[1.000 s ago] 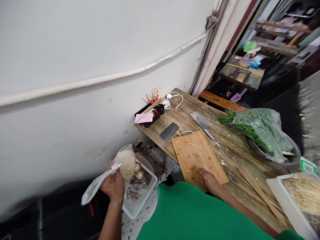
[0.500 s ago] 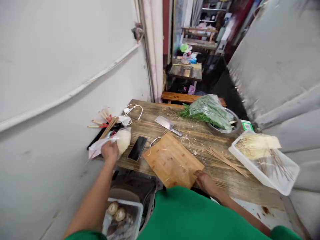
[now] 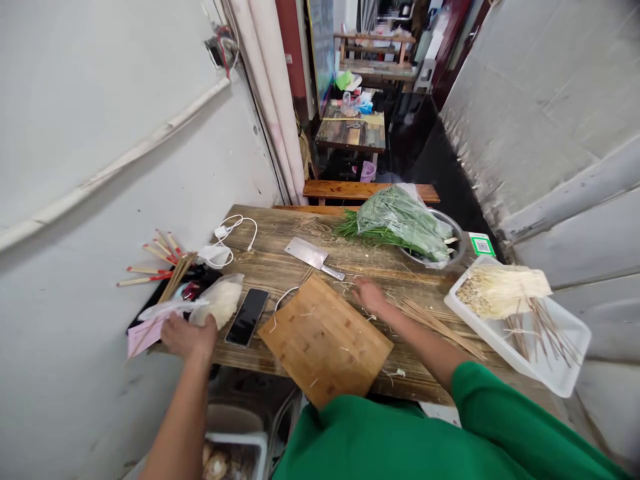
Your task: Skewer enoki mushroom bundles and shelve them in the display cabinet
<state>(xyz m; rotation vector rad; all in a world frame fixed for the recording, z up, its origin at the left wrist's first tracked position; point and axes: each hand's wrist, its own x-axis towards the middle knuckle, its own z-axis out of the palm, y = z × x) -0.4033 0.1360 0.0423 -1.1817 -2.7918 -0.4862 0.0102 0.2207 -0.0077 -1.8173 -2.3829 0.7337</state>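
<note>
My left hand [image 3: 193,333] is at the table's left end, thumb and fingers apart, touching a clear plastic bag [image 3: 223,299] with pale contents. A pink paper [image 3: 145,335] lies beside those fingers. Past the far right edge of the wooden cutting board [image 3: 325,340], my right hand [image 3: 370,295] is down among thin pale scraps [image 3: 345,285], fingers drawn together. What they pinch, if anything, is too small to make out. Just beyond that hand lies a cleaver [image 3: 313,255], its handle toward me. Several pale shreds lie on the board.
A phone [image 3: 247,317] and a white charger cable [image 3: 240,230] are on the left. Sticks with red ends [image 3: 165,253] jut toward the wall. Bagged greens [image 3: 400,223] fill a metal bowl [image 3: 463,240]. Skewers [image 3: 443,327] lie near a white tray [image 3: 575,353] of enoki mushrooms [image 3: 503,290].
My right hand has left the board's near right corner and reached forward to the scraps. My left hand has loosened from its closed hold on the bag. The view has shifted right.
</note>
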